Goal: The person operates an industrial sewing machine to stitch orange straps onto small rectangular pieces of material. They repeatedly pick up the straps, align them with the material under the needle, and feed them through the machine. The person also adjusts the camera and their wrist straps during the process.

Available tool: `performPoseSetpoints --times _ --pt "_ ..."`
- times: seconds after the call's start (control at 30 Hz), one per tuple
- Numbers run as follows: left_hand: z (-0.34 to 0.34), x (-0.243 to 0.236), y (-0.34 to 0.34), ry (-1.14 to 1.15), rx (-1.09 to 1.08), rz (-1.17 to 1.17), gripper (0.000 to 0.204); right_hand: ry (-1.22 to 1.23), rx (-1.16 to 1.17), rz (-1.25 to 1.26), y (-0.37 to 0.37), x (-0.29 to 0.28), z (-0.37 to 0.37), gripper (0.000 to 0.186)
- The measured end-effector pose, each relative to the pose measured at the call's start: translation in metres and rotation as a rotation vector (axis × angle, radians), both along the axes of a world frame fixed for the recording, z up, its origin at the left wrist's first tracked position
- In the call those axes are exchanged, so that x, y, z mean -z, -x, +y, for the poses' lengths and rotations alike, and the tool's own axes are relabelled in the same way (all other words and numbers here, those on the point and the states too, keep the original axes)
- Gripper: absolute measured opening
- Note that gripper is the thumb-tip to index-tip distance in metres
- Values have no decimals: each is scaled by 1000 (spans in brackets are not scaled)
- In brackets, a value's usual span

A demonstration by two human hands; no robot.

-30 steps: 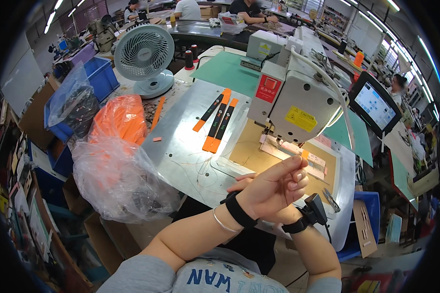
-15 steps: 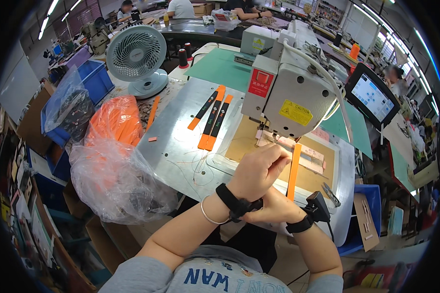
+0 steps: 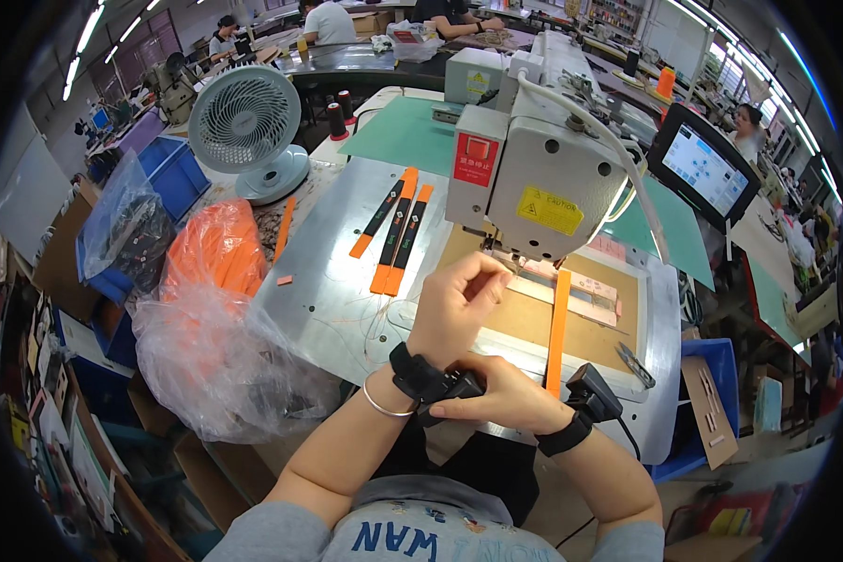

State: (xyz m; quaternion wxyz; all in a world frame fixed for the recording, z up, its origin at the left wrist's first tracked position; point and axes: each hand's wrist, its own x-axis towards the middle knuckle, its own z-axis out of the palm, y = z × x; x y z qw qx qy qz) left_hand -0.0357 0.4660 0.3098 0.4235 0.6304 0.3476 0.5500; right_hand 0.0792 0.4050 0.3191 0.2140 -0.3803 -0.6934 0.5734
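My left hand (image 3: 459, 304) is raised in a loose fist before the sewing machine head (image 3: 543, 178), with nothing visible in its fingers. A black wrist device (image 3: 420, 373) is strapped to that wrist, and my right hand (image 3: 506, 398) has its fingers and thumb closed around it. Another black device (image 3: 594, 393) sits on my right wrist. Just right of my hands, a plain orange strap (image 3: 558, 328) runs from the machine's pink clamp plate (image 3: 581, 284) toward me. Several black-and-orange straps (image 3: 401, 236) lie on the metal plate to the left.
Thread snips (image 3: 635, 365) lie at the plate's right side. A clear bag of orange straps (image 3: 220, 272) bulges at the left, near a fan (image 3: 245, 122). A control screen (image 3: 705, 167) stands right of the machine; a blue bin (image 3: 688, 421) is below. Other people sit farther back.
My left fist has moved left and slightly up, away from the orange strap. My right hand has shifted left with it, and its hold on the wrist device now shows more plainly.
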Motion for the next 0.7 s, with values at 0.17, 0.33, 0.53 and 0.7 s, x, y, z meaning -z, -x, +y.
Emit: performPoseSetpoints --times 0.17,0.33,0.53,0.7 --pt "20 18 15 455 106 -493 15 127 70 32 -7 9 3 50" --pt "30 48 9 382 -44 -316 15 -69 58 -122 -20 27 16 53" --pt "38 70 9 261 -201 -43 15 6 81 -147 -30 29 22 48" --pt "41 76 7 167 -268 153 15 -347 80 -174 -14 27 9 50"
